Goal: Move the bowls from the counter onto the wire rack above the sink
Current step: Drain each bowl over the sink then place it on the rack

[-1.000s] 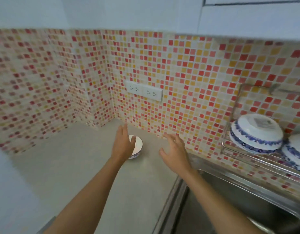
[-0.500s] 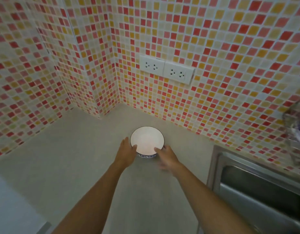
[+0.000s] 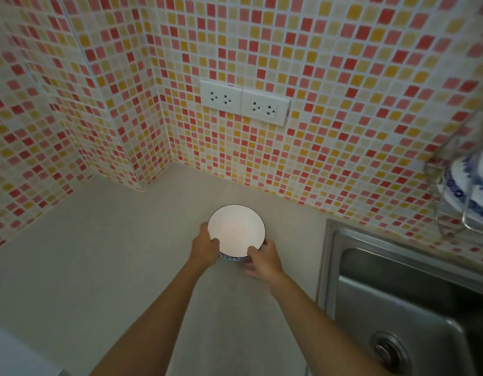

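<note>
A white bowl with a dark rim and blue pattern outside stands upright on the beige counter, near the tiled wall. My left hand grips its left side, thumb over the rim. My right hand holds its right front side, thumb on the rim. At the right edge the wire rack hangs on the wall, blurred, with an upturned blue-and-white bowl in it.
A steel sink with a drain lies to the right of the counter, below the rack. A double wall socket sits on the mosaic tiles above the bowl. The walls meet in a corner at the left.
Both hands have closed in on the bowl from its sides and now grip it. The view has tilted down and moved closer to the counter.
</note>
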